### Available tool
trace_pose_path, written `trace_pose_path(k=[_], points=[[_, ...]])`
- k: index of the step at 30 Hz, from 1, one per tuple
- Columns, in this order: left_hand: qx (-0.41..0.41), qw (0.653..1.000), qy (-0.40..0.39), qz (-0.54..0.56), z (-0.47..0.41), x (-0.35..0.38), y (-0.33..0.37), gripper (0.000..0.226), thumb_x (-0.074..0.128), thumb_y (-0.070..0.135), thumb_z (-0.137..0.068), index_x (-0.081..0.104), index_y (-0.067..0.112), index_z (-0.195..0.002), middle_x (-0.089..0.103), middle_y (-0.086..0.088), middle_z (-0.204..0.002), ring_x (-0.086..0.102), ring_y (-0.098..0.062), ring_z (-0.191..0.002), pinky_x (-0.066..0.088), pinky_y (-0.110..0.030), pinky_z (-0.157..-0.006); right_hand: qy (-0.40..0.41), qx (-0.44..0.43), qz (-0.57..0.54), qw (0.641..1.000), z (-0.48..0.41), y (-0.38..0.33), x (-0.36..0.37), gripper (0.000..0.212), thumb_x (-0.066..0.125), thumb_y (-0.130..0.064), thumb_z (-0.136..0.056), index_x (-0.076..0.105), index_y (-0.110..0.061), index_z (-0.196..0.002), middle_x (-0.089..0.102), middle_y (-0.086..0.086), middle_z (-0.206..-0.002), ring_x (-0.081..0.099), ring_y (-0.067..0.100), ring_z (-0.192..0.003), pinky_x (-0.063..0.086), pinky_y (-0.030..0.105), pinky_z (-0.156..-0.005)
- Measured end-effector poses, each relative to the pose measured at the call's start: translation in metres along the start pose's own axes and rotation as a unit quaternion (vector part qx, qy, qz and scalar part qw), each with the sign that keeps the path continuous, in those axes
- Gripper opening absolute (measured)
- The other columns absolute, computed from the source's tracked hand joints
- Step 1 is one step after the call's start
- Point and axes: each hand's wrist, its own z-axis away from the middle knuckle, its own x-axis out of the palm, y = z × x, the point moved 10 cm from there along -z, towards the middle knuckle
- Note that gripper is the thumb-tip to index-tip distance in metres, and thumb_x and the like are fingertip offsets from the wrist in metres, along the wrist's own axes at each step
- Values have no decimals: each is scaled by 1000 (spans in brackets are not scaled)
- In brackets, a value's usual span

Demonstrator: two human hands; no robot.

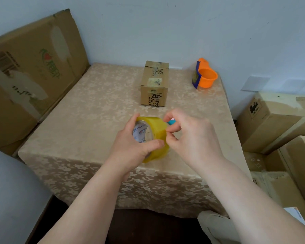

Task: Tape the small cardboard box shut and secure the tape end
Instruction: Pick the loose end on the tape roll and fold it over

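Picking at the tape roll, box not yet touched

Our left hand (pixel 130 143) is wrapped around the yellow tape roll (pixel 154 136), held above the table (pixel 88 110); our right hand (pixel 188 136) pinches thumb and forefinger together at the roll's outer face, seemingly hunting for the tape end. The small cardboard box (pixel 154 83) sits well beyond, near the wall, bearing only old label scraps. We judge the task barely begun: no strip is pulled, and sealing and securing the end remain.

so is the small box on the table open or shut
Shut. The cardboard box has its top flaps lying flat and closed, with old tape patches over them. Both hands are at the tape roll, not on it.
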Motion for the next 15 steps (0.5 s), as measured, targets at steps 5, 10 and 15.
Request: trace_pose_path(k=[5,10,15], points=[[-66,996,-35,47,-1,6,-14,102,82,35,-48,32,50,-136,57,5,-125,63,-21,-105,55,-46,-86,-17,29,-60,998,-1,1,2,29,67,-6,-63,60,-24,-85,64,-6,-64,63,17,-69,53,32,-66],[-103,983,-100,113,1,20,-19,102,80,36,-43,38,43,-136,68,-8,-113,72,-24,-88,58,-46,-75,-16,58,-172,983,-4,8,4,27,65,-3,-63,63,-22,-82,60,-10,-68,59,11,-69,55,34,-72],[-97,982,-123,108,-1,25,-18,92,80,40,-49,41,45,-132,67,-7,-117,70,-27,-95,56,-51,-82,-54,71,-192,977,-5,17,11,29,69,-7,-75,71,-20,-101,64,-9,-79,65,12,-82,54,32,-87]])
